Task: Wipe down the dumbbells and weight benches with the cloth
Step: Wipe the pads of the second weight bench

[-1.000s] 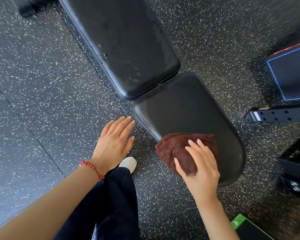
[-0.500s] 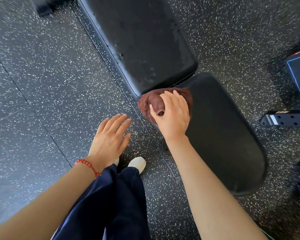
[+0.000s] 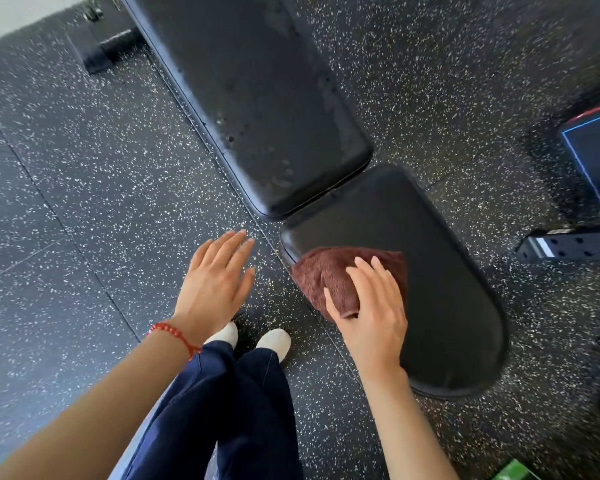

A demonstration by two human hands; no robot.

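You are pressing the brown cloth onto the seat pad of the weight bench with your right hand; its fingers are lying nearly straight across the top of the cloth while the thumb is hooking a fold at the near edge, so the hand is pinning the cloth flat and pinching it a little too. The cloth is sitting bunched at the pad's left near corner, touching the vinyl and hanging slightly past its rim. Your left hand is hovering with straight, lightly spread fingers over the speckled floor, just beside the bench, and it is holding nothing.

To wipe well here, I would be keeping the palm flat so the whole cloth is bearing on the vinyl; I would be running overlapping strokes along the pad's length and working the rounded far end and the side rims; the bunched fold is probably cutting your contact area, so spreading it looks worthwhile.

The seat pad is looking glossy black and mostly clean; the longer back pad above it is showing droplets and dull smears, so it is likely waiting for its own pass. No dumbbells are showing in view.
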